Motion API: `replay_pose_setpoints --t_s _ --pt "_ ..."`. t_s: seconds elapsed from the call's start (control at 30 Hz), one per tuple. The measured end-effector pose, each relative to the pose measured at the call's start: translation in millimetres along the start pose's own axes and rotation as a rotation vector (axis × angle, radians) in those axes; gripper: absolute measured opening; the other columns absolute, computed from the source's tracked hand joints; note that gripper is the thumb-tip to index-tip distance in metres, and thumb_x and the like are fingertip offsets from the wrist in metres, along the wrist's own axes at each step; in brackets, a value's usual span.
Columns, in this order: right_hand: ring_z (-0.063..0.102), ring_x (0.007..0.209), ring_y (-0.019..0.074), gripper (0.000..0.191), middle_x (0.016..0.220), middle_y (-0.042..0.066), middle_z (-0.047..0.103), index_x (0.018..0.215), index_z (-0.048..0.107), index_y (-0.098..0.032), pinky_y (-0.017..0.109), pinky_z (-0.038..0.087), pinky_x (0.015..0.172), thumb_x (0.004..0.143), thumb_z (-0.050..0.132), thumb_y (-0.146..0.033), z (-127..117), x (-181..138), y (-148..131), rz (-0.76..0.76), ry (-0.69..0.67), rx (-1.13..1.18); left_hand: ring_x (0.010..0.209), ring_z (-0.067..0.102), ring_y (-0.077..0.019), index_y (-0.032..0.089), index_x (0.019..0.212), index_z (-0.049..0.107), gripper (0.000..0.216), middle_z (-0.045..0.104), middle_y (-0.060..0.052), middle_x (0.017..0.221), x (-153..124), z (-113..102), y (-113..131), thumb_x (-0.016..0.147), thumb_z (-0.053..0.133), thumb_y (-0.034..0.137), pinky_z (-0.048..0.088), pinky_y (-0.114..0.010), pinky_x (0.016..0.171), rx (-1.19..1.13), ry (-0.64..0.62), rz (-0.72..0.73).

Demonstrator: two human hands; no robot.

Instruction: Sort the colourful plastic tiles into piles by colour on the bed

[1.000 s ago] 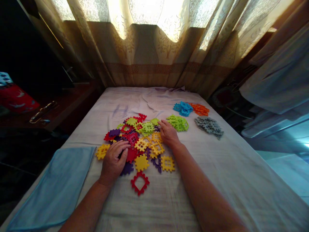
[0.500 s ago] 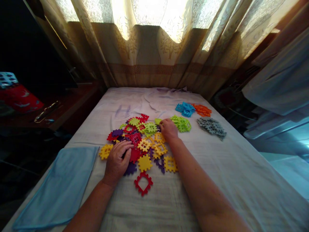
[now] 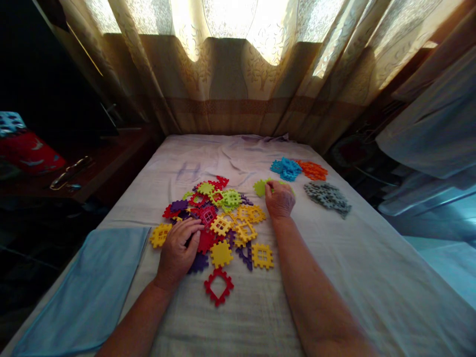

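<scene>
A mixed heap of plastic puzzle tiles, red, yellow, purple and lime green, lies on the white sheet of the bed. My left hand rests flat on the heap's left side, fingers stretched over red and purple tiles. My right hand is closed on a lime green tile, held just above the sheet to the right of the heap. It hides most of the sorted green pile behind it. A red open-frame tile lies nearest to me.
Sorted piles lie at the back right: blue tiles, orange tiles and grey tiles. A light blue cloth covers the bed's left front corner. Curtains hang behind. A dark wooden stand is on the left.
My right hand has picked a lime green tile out of the heap's far edge and carried it right, toward the green pile. My left hand has stayed on the heap.
</scene>
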State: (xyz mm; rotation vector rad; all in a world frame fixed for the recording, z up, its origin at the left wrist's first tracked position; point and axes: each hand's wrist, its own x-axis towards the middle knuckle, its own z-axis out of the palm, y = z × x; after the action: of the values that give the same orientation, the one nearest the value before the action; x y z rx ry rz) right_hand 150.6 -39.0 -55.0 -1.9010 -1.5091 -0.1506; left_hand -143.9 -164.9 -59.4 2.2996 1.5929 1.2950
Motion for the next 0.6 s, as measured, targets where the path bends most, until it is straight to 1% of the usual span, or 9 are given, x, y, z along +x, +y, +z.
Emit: replay_pose_setpoints --t_s 0.13,0.23,0.3,0.37,0.47,0.6 --pt "0.053 0.095 0.0258 0.026 0.095 0.013 0.069 0.098 0.072 -0.019 0.037 0.040 0.085 0.090 0.049 -0.028 -2 1 3 0.032 0.004 0.007 0.106 0.067 -0.0208 0.024 0.097 0.071 0.020 0.074 -0.004 0.106 -1 1 -2 0.092 0.051 0.027 0.049 -0.046 0.103 -0.002 -0.006 -0.010" --pt "0.053 0.099 0.0266 0.028 0.103 0.014 0.068 0.100 0.071 -0.017 0.039 0.039 0.089 0.092 0.046 -0.026 -9 4 5 0.009 0.053 0.017 0.107 0.066 -0.0212 0.024 0.097 0.071 0.019 0.074 -0.005 0.107 0 -1 -2 0.092 0.052 0.027 0.050 -0.046 0.103 -0.004 -0.024 -0.016" --pt "0.053 0.098 0.0266 0.030 0.105 0.014 0.068 0.101 0.071 -0.017 0.039 0.038 0.091 0.093 0.044 -0.026 -13 6 4 -0.015 0.084 0.029 0.107 0.066 -0.0213 0.025 0.098 0.071 0.020 0.074 -0.005 0.107 0 -2 -1 0.091 0.052 0.026 0.049 -0.046 0.104 -0.009 -0.031 -0.017" --pt "0.054 0.097 0.0262 0.029 0.104 0.014 0.068 0.100 0.071 -0.017 0.039 0.038 0.091 0.093 0.044 -0.026 -15 7 2 -0.036 0.087 0.045 0.107 0.067 -0.0212 0.025 0.098 0.071 0.020 0.074 -0.004 0.107 1 -2 0 0.091 0.052 0.026 0.049 -0.046 0.104 -0.014 -0.028 -0.014" --pt "0.055 0.097 0.0252 0.027 0.101 0.013 0.068 0.097 0.072 -0.018 0.037 0.039 0.090 0.093 0.046 -0.025 -12 4 -6 -0.071 0.044 0.066 0.105 0.067 -0.0211 0.025 0.097 0.071 0.020 0.074 -0.004 0.105 2 -2 1 0.092 0.052 0.026 0.050 -0.046 0.103 -0.011 -0.015 -0.002" --pt "0.057 0.096 0.0235 0.024 0.100 0.010 0.070 0.096 0.073 -0.019 0.035 0.042 0.090 0.091 0.049 -0.024 -3 -6 -23 -0.170 -0.085 0.112 0.105 0.067 -0.0212 0.025 0.097 0.071 0.019 0.075 -0.004 0.105 1 0 0 0.092 0.052 0.026 0.049 -0.046 0.102 -0.001 0.002 0.011"
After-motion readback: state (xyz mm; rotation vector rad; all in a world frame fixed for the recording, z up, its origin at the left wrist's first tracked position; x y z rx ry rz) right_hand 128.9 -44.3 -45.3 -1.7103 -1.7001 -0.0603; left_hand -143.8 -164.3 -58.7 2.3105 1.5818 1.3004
